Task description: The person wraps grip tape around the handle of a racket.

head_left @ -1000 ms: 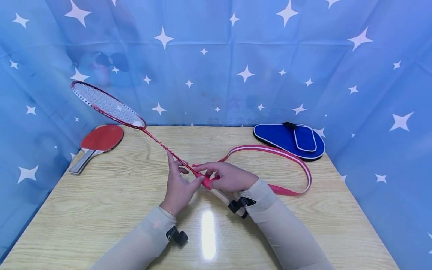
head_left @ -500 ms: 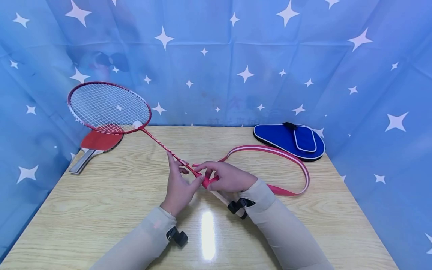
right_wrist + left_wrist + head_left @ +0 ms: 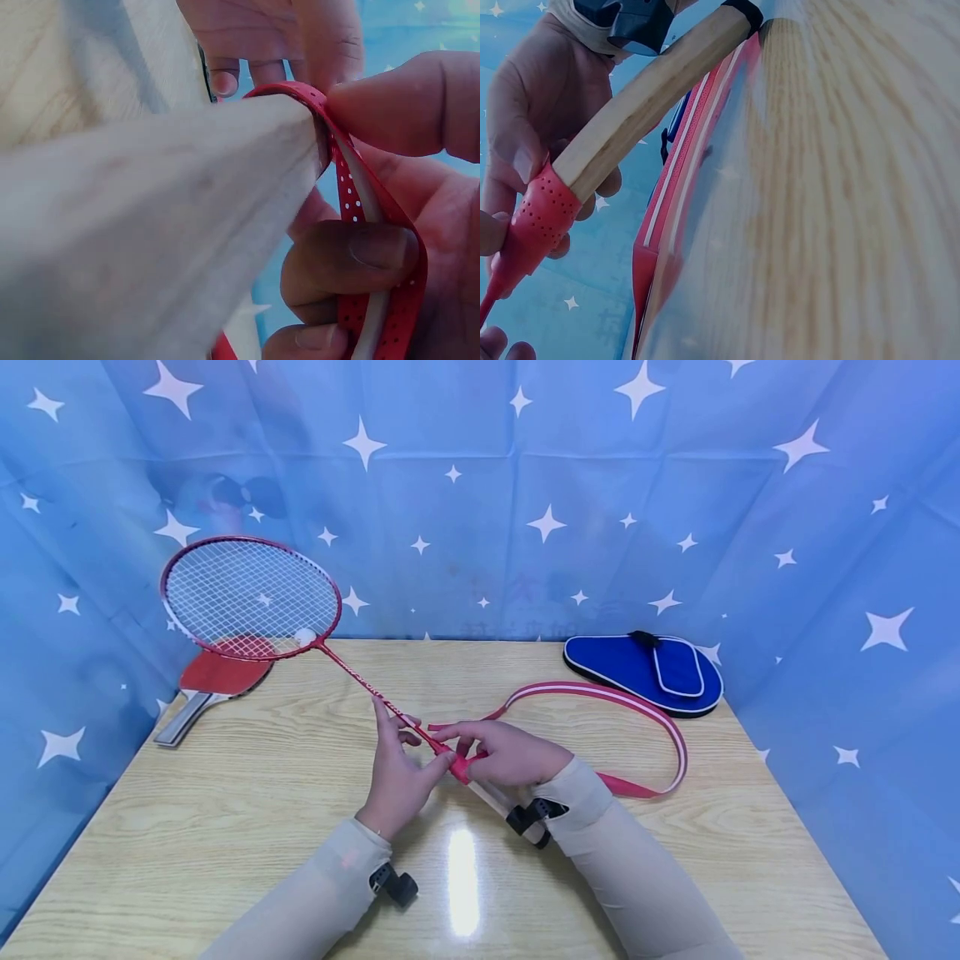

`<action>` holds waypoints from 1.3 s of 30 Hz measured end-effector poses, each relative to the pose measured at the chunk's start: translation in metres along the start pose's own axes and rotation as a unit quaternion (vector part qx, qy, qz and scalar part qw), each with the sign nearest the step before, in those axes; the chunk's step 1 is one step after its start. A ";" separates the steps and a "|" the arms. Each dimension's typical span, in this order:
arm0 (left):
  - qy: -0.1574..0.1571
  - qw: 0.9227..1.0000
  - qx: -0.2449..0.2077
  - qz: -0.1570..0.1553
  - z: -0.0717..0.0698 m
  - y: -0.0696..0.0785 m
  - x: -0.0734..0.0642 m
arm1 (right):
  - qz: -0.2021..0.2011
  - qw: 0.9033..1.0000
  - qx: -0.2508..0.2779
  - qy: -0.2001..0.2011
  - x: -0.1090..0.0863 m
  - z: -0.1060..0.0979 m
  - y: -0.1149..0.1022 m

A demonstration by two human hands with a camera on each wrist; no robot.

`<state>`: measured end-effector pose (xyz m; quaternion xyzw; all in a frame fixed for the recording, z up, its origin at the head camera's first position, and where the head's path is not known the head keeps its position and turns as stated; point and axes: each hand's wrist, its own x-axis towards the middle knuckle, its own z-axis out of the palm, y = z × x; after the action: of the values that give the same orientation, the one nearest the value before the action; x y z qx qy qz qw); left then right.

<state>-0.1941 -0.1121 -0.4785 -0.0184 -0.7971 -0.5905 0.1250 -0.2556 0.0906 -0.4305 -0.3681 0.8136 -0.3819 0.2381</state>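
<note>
A red badminton racket (image 3: 251, 597) slants across the head view, its strung head raised at the far left. My left hand (image 3: 397, 785) pinches it near the top of the handle, thumb against the red wrap. Bare wood shows along the handle (image 3: 645, 97), whose black-capped end lies toward the right forearm. Red perforated grip tape (image 3: 544, 206) is wound round the handle's upper end. With thumb and fingers my right hand (image 3: 521, 756) pinches the strip beside the handle; in the right wrist view the tape (image 3: 394, 300) runs between those fingers, its pale backing stripe showing.
The tape's long tail (image 3: 585, 687) curves in a loop on the wooden table (image 3: 225, 827). A red table tennis paddle (image 3: 225, 677) lies at the back left, partly behind the strings, near a white ball (image 3: 305, 637). At the back right is a blue paddle case (image 3: 615, 664).
The racket has turned about its shaft, so its strings, seen nearly edge-on before, now face the head camera more. Both hands stay at almost the same place; the tape loop has shifted slightly.
</note>
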 end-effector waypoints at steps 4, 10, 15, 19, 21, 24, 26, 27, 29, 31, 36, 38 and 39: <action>-0.003 1.000 -0.001 -0.005 0.000 -0.001 0.000 | 0.010 1.000 0.019 -0.011 -0.001 -0.002 -0.002; -0.001 1.000 -0.003 0.000 0.000 -0.001 0.001 | 0.007 1.000 0.007 -0.012 -0.001 -0.002 -0.004; -0.003 1.000 -0.006 0.003 0.000 -0.001 0.000 | 0.000 1.000 -0.010 -0.008 0.001 -0.002 -0.003; -0.004 1.000 -0.016 0.003 0.001 -0.001 0.000 | 0.003 1.000 -0.006 -0.004 0.001 -0.001 -0.003; -0.002 1.000 -0.019 0.004 0.001 -0.002 0.000 | 0.007 1.000 0.001 -0.003 0.000 -0.001 -0.003; 0.002 1.000 -0.023 0.008 0.001 -0.002 0.001 | 0.007 1.000 0.006 0.000 -0.001 -0.002 -0.004; 0.004 1.000 -0.024 0.009 0.001 -0.002 0.001 | 0.009 1.000 0.004 0.004 -0.001 -0.002 -0.004; 0.005 1.000 -0.025 0.009 0.001 -0.001 0.001 | 0.007 1.000 0.001 0.006 -0.001 -0.002 -0.004; 0.007 1.000 -0.025 0.010 0.001 -0.001 0.001 | 0.006 1.000 -0.008 0.014 0.000 -0.001 -0.004; 0.008 1.000 -0.025 0.011 0.001 0.000 0.001 | 0.004 1.000 -0.019 0.024 0.000 0.000 -0.004; 0.007 1.000 -0.024 0.013 0.002 -0.001 0.000 | 0.004 0.999 -0.035 0.039 0.000 0.001 -0.006; 0.007 1.000 -0.022 0.010 0.002 -0.001 0.000 | 0.011 0.999 -0.034 0.041 0.000 0.001 -0.007; 0.007 1.000 -0.020 0.009 0.002 -0.002 0.000 | 0.014 0.998 -0.034 0.042 0.000 0.001 -0.007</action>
<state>-0.1947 -0.1111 -0.4804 -0.0237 -0.7838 -0.6055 0.1358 -0.2519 0.0871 -0.4256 -0.3481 0.8405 -0.3657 0.1965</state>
